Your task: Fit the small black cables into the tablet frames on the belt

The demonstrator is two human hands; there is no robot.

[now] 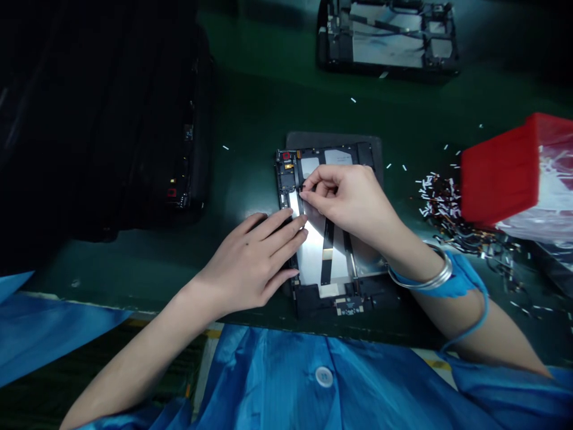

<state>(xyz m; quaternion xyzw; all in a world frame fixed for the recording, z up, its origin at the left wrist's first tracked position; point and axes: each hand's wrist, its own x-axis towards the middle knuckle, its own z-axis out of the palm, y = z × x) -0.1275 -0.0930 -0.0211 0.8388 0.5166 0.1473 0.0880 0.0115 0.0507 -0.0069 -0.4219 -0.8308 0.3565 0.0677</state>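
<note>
An opened tablet point(311, 263) with a bare silver battery plate and black ribbon cables lies in front of me, on a dark pad point(333, 140). My left hand point(257, 260) lies open along its left edge, fingers stretched over the frame and the silver plate. Above it, my right hand point(349, 194) is closed in a pinch, thumb and forefinger meeting at the tablet's upper left part. Something small and dark shows at those fingertips, too small to name. A small circuit board point(350, 306) sits at the tablet's bottom edge.
More opened tablets point(387, 42) stand at the back right. Dark stacked devices point(134, 131) fill the left side. At the right, a red bin point(499, 173) holds a plastic bag, beside a pile of thin wires and white bits point(441, 206). White scraps dot the green table point(250, 113).
</note>
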